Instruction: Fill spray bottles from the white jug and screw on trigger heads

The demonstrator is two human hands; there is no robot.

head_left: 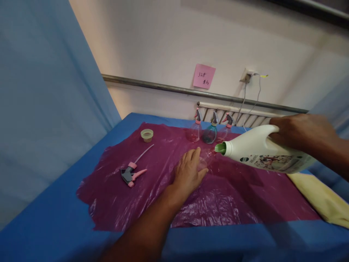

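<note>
My right hand (302, 133) grips the handle of a white detergent jug (261, 150), tipped on its side with its green spout (220, 148) pointing left. My left hand (189, 171) is wrapped round a small clear bottle (205, 160) standing on the maroon plastic sheet (223, 200), just below the spout. Most of that bottle is hidden by my fingers. A detached pink and grey spray trigger with its tube (132, 173) lies on the sheet to the left.
Three spray bottles (209, 131) stand at the back of the sheet. A green cap (147, 135) sits at the back left. A yellow cloth (321, 198) lies at the right. Blue cloth (54, 225) covers the table; a blue curtain hangs at the left.
</note>
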